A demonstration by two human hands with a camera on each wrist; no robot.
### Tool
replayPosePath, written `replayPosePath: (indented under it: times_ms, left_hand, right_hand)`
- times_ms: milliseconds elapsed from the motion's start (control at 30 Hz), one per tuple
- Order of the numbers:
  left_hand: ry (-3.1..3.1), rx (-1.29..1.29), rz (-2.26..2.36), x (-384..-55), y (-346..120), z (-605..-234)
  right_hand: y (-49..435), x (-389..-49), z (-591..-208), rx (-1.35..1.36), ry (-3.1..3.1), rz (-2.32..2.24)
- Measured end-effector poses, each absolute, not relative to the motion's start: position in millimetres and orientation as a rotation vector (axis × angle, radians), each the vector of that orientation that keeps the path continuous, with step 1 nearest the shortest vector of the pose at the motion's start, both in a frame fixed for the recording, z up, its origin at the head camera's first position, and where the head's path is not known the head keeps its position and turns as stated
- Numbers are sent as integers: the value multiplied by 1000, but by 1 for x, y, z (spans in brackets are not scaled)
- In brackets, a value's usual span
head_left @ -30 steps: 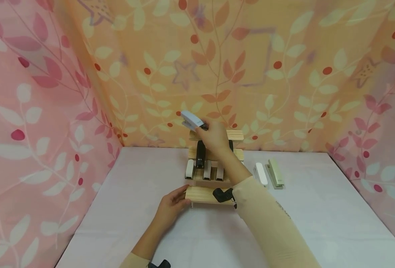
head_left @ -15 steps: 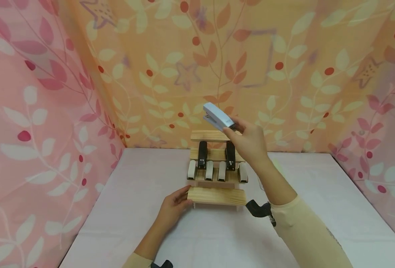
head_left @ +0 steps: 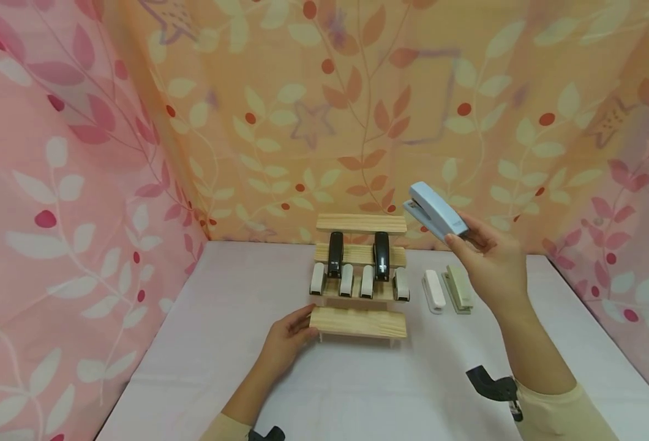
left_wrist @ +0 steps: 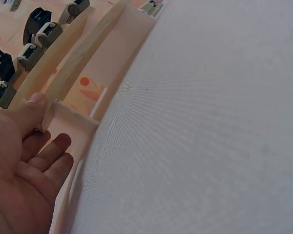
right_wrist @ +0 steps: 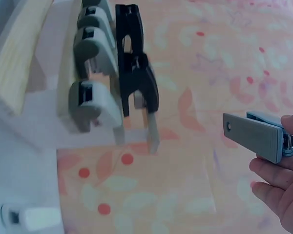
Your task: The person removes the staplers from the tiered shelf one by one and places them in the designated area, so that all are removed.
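So the right hand (head_left: 492,266) has a pale blue plastic stapler (head_left: 436,211) pinched at its rear end, jutting up-left from the fingers, right of centre in the frame. Left hand (head_left: 288,335) grips the left end of the front plank on a stepped pale-wood rack (head_left: 357,321), mid-frame. Rack's holding four small off-white staplers (head_left: 367,280) on one step, two glossy black staplers (head_left: 381,254) one step up. A white slim stapler (head_left: 433,291) and an olive-green boxy stapler (head_left: 457,288) sit just right of it.

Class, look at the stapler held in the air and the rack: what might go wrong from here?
1. The right hand grips the blue stapler by one end, in mid-air, so it might slip.
2. If brought to the rack, it might knock the black staplers.
3. The left hand holds only one end, so the rack might twist.
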State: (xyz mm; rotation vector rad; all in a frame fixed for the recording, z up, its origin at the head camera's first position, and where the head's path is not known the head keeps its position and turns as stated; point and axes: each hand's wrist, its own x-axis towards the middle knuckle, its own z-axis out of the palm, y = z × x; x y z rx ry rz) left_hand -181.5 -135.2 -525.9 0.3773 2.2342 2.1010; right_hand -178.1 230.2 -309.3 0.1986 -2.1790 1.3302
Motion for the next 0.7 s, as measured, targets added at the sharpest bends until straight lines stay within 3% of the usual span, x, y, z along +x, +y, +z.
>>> replayPosePath:
  times_ms: [333,700]
  left_hand:
    - [2240,387,2101,-182,-135,-526]
    - [2255,394,2086,-182,-135,-529]
  right_hand:
    - [276,-157,-347,12,-2215,1173]
    - [307,-159,-380,-134,-2230,1149]
